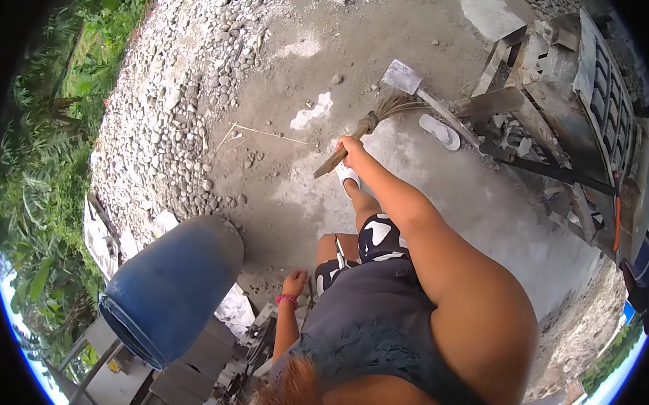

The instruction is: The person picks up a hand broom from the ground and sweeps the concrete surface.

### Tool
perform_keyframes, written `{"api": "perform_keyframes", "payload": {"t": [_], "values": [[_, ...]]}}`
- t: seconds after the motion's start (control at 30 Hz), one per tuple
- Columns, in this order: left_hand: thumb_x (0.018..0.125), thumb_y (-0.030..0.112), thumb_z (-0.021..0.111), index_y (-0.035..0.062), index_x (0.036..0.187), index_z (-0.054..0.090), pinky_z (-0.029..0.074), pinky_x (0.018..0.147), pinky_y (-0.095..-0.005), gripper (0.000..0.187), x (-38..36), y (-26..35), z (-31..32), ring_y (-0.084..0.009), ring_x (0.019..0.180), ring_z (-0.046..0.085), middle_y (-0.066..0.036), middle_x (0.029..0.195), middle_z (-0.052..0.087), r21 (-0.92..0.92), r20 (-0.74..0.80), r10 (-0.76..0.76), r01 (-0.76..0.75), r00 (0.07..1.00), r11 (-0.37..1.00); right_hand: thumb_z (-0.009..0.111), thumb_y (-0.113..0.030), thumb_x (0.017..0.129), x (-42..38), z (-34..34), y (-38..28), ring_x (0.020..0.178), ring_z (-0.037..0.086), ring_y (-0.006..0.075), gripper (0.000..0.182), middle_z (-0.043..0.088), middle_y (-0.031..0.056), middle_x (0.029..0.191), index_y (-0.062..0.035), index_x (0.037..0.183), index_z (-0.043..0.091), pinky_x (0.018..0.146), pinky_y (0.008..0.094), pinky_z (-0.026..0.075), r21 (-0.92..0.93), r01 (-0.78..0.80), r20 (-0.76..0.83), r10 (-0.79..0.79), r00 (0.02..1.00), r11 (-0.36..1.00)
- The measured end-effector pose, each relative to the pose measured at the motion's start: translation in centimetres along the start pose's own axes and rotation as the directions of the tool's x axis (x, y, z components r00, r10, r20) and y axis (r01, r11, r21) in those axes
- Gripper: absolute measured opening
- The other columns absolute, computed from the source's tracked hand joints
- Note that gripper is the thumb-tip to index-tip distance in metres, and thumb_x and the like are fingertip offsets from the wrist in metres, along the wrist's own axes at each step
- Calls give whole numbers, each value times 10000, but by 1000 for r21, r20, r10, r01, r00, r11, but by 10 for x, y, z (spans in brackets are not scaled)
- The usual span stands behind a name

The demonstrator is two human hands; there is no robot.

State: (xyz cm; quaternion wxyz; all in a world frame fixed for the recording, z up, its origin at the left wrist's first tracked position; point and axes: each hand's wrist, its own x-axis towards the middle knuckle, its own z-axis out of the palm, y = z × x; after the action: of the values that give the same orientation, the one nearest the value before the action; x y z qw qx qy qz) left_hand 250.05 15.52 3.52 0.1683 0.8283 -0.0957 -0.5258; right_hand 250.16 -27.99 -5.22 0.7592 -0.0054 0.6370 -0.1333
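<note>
In the head view my right hand (350,150) is wrapped round the wooden handle of a broom (370,121). Its stiff bristles fan out to the upper right, close to the ground and near the blade of a shovel (403,77). The shovel's handle slants down to the right. My left hand (294,283), with a pink bracelet at the wrist, hangs low beside my thigh, its fingers loosely bent and nothing visible in them. Left of it stands a large blue barrel (176,285). A white slipper (440,131) lies on the ground beside the shovel handle.
River stones (168,115) spread over the left side, with green plants beyond. A worn wooden and metal frame (552,113) takes up the right side. Grey blocks (191,386) are stacked at the lower left. Thin sticks (271,132) lie on the dusty ground.
</note>
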Motion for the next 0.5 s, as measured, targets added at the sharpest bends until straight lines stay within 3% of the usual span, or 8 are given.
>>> {"api": "perform_keyframes", "payload": {"t": [0.07,0.1,0.13,0.17,0.23,0.3,0.37,0.5], "values": [[734,202,471,42,867,514,357,431,-207,212,-6,42,-51,-91,541,489,-26,653,531,-490,-66,-167,114,984,864,479,-1,620,-4,1,0,401,426,193,103,427,75,476,-35,575,392,410,304,387,-223,-20,245,75,966,975],[732,186,466,39,862,507,348,420,-202,201,3,45,-71,-86,518,473,-22,646,524,-549,-84,-203,125,976,827,484,1,613,-7,1,-9,384,422,197,105,423,76,467,-29,594,386,395,313,389,-329,-2,362,128,923,944],[731,171,460,35,858,500,338,409,-198,190,15,46,-90,-81,494,456,-18,638,517,-603,-102,-235,127,967,787,486,-28,650,-22,-4,-23,345,392,154,134,406,52,432,-50,544,406,375,262,366,-366,9,427,159,890,931],[729,168,457,37,859,503,344,412,-200,190,29,43,-104,-83,498,462,-19,644,520,-611,-62,-240,153,969,777,500,-52,666,-26,-15,-43,352,386,114,115,387,31,422,-44,591,413,344,238,337,-319,-223,369,338,866,921],[727,162,450,40,860,509,356,418,-204,190,67,35,-123,-87,506,473,-20,654,525,-620,13,-242,198,970,760,509,-46,671,-54,-44,-64,366,381,82,87,377,7,438,-47,697,426,328,210,308,-491,-49,370,259,892,870],[721,173,459,35,848,525,380,447,-213,200,110,31,-133,-96,547,499,-35,675,538,-489,85,-212,226,974,842,506,-41,671,-115,-46,-59,353,371,100,115,390,12,472,-66,634,400,325,226,307,-492,38,216,80,973,870],[719,196,459,33,847,542,399,476,-221,223,127,70,-150,-105,584,520,-47,696,550,-239,103,-128,150,986,959,510,-31,676,-128,-64,-40,348,364,97,119,400,9,494,-71,648,401,324,226,303,-438,-23,173,110,979,899],[726,219,451,41,875,547,405,506,-223,251,165,109,-180,-107,601,524,-47,713,554,-185,183,70,-35,981,982,509,-39,683,-118,-58,-5,348,359,95,163,382,-5,446,-94,602,380,324,239,308,-142,-141,52,149,987,980]]}}
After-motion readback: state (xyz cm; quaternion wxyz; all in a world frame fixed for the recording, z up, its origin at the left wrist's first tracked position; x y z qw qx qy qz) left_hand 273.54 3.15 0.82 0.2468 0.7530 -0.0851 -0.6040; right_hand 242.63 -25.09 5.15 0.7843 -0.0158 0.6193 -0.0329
